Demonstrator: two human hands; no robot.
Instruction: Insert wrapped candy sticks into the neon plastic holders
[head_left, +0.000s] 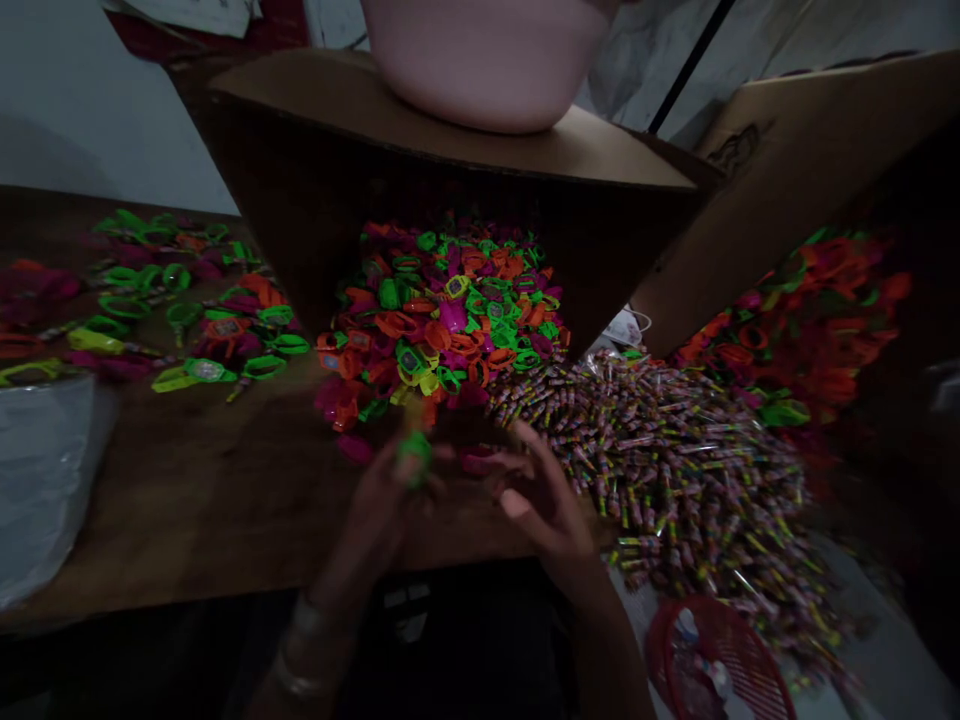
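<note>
Between the fingers of my left hand [386,490] is a green toy watch [414,455], blurred by motion. My right hand [544,495] hovers over the table's front part, fingers curved and apart, with nothing visible in them. Near its fingertips lies a pink toy watch [480,460]. Just beyond both hands, a heap of toy watches [450,320] in green, orange, pink and yellow spills out of a cardboard box lying on its side. To the right of my right hand spreads a big pile of small wrapped candy tubes [675,440].
A pink basin [491,60] stands on the cardboard box [285,95]. More watches [202,320], some with candy tubes, lie at left behind clear plastic bags [45,480]. Another watch heap [802,330] is at right. A red basket [720,660] sits at the lower right.
</note>
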